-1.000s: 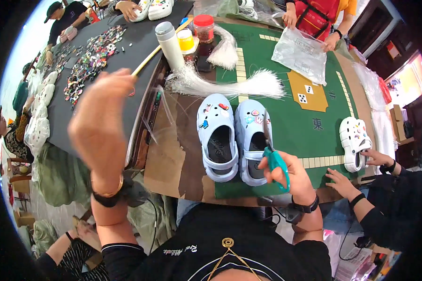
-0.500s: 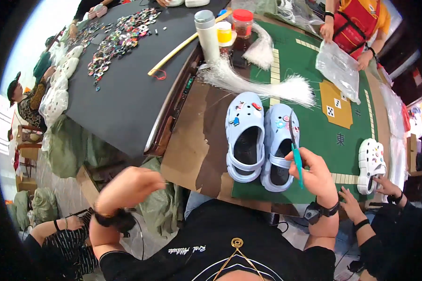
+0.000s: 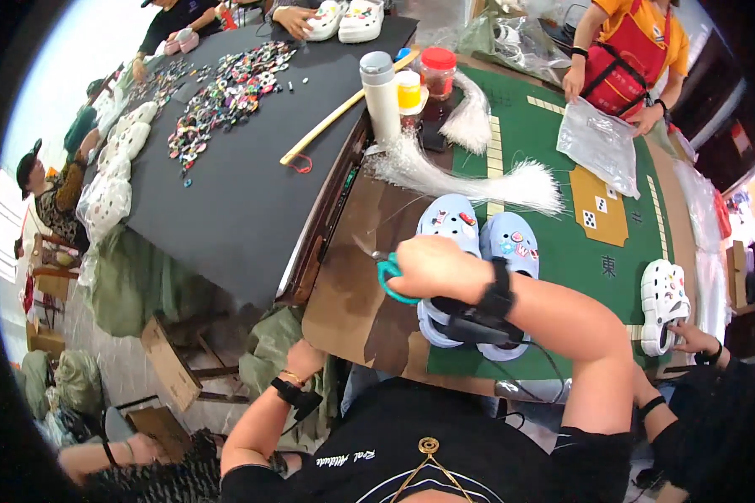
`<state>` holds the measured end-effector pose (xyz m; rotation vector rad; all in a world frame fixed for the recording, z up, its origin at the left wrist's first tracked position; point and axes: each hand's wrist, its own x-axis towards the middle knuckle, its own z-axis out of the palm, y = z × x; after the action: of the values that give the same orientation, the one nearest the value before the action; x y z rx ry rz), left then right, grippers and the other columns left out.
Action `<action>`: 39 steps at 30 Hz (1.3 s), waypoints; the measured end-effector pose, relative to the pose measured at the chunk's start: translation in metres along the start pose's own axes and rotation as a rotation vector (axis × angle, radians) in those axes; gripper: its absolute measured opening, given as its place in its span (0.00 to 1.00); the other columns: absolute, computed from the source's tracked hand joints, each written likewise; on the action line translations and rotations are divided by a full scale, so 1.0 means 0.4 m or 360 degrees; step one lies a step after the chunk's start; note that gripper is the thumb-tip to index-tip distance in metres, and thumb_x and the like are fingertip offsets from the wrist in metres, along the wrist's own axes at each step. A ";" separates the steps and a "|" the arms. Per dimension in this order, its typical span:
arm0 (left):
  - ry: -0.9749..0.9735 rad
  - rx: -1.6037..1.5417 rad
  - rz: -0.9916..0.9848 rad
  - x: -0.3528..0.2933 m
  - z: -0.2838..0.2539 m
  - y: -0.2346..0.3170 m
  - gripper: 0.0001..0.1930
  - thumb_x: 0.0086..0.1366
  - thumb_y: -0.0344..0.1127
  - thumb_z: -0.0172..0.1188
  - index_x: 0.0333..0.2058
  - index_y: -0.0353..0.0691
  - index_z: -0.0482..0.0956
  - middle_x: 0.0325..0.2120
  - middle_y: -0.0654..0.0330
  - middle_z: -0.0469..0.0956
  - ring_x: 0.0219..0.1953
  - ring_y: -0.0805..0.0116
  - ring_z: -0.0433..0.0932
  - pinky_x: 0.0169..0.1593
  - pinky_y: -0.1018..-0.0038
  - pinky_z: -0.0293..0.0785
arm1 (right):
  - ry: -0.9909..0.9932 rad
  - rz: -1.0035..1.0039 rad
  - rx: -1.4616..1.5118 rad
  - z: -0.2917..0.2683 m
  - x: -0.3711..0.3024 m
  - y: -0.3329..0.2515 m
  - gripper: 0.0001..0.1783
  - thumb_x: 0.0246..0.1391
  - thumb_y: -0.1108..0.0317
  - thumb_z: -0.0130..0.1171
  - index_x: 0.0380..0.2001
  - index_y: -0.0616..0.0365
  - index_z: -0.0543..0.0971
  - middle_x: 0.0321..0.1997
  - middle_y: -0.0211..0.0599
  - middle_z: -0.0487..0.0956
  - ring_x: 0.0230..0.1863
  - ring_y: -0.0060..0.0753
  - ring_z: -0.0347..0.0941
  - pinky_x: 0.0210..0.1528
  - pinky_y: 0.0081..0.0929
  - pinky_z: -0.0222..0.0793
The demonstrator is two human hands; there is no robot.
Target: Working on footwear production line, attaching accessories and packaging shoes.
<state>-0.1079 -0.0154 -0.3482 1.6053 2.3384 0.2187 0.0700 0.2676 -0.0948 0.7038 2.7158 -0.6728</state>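
My right hand (image 3: 432,264) reaches leftward across the table and is shut on teal-handled scissors (image 3: 387,275), whose blades point up and left over the brown table surface. My forearm crosses a pair of light blue clogs (image 3: 455,223) decorated with charms, which stand on the green mat (image 3: 612,251). My left hand (image 3: 304,360) hangs low beside my body, below the table's front edge and near green sacks; its fingers are too small to read.
White fibre tassels (image 3: 486,180) lie behind the clogs. A white bottle (image 3: 382,92), a yellow jar (image 3: 408,90) and a red-lidded jar (image 3: 437,71) stand at the back. Loose charms (image 3: 226,92) cover a black table (image 3: 226,210). Another person's hand (image 3: 695,335) holds a white clog (image 3: 664,298) at right.
My right hand has swung left with the scissors, from the clogs' right side to their left. My left hand has dropped further, below the table edge.
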 end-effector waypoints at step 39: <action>0.0448 0.0115 0.0747 0.353 -0.291 0.386 0.20 0.52 0.38 0.66 0.45 0.42 0.75 0.50 0.56 0.73 0.56 0.55 0.69 0.62 0.54 0.58 | 0.0492 0.0292 -0.0528 -0.030 0.110 0.607 0.06 0.44 0.67 0.56 0.26 0.52 0.80 0.30 0.43 0.81 0.36 0.49 0.78 0.38 0.42 0.74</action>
<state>-0.0563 0.1770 -0.2157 2.2736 2.1356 0.4928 0.1551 0.4791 -0.1899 1.0220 2.8811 -0.0681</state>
